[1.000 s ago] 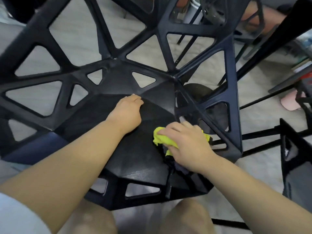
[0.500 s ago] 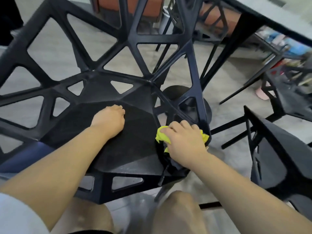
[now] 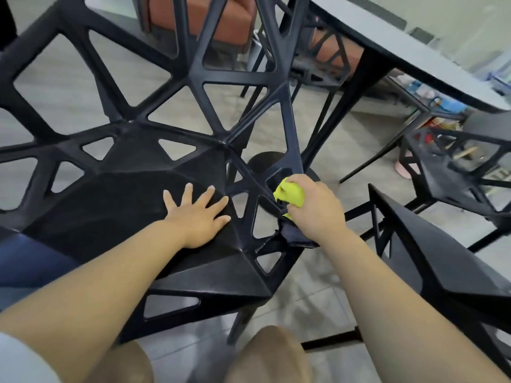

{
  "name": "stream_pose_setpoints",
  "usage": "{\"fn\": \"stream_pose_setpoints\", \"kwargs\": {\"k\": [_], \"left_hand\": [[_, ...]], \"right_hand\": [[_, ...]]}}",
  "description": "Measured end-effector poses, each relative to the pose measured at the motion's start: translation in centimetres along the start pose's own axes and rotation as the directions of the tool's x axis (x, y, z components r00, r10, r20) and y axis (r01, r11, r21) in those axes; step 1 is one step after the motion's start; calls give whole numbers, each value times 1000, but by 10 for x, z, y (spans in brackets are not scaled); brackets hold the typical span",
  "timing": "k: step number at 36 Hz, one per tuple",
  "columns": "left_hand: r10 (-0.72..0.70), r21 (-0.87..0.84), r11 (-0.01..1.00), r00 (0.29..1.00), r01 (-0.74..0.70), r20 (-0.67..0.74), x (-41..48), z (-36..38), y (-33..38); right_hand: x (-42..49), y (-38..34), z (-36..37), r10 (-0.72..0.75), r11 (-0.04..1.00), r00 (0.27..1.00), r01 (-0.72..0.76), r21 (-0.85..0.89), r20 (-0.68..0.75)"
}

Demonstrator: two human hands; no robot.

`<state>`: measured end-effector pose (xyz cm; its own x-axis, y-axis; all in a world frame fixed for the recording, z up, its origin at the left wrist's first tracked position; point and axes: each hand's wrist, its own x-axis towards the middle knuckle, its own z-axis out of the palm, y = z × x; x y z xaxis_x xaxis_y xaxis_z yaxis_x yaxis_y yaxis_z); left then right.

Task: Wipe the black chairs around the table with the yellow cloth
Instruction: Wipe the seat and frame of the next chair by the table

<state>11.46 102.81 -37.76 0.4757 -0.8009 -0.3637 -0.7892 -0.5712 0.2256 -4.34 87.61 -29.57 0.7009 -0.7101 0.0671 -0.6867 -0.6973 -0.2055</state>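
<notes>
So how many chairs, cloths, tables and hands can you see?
Black plastic lattice chairs: 4
Crumpled yellow cloth: 1
Grey-topped table: 1
Bare hands, left hand and right hand: 2
Total: 8

A dining or meeting room: black lattice-cut plastic chairs [image 3: 110,217] crowd a grey-topped, black-legged table [image 3: 414,48] beyond the fingers [image 3: 307,181] of the right hand [image 3: 318,211], an orange upholstered seat [image 3: 229,20] farther off, pale tiled floor [image 3: 312,299] beneath.
</notes>
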Motion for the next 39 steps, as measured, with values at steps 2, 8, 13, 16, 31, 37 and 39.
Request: {"fn": "stream_pose_setpoints", "kwargs": {"k": [2, 8, 13, 16, 31, 37, 39], "left_hand": [[0, 16, 1000, 1000, 0, 13, -5, 2, 0], [47, 33, 998, 998, -48, 43, -34, 16, 0], [105, 107, 989, 994, -100, -44, -40, 13, -1], [119, 115, 987, 988, -108, -97, -41, 17, -5], [134, 41, 991, 984, -130, -118, -48, 22, -10], [152, 33, 988, 979, -148, -137, -47, 14, -9], [166, 72, 985, 974, -156, -157, -44, 9, -10]], "right_hand": [[-8, -1, 1, 12, 1000, 1000, -12, 13, -9], [-58, 1, 3, -37, 996, 999, 34, -85, -32], [-61, 0, 2, -97, 983, 992, 83, -166, -79], [-28, -9, -6, -113, 981, 980, 84, -174, -166], [-36, -17, 0, -393, 641, 896, 427, -638, 206], [5, -22, -17, -391, 721, 920, 330, -609, 36], [31, -31, -27, -357, 766, 931, 246, -594, -75]]}}
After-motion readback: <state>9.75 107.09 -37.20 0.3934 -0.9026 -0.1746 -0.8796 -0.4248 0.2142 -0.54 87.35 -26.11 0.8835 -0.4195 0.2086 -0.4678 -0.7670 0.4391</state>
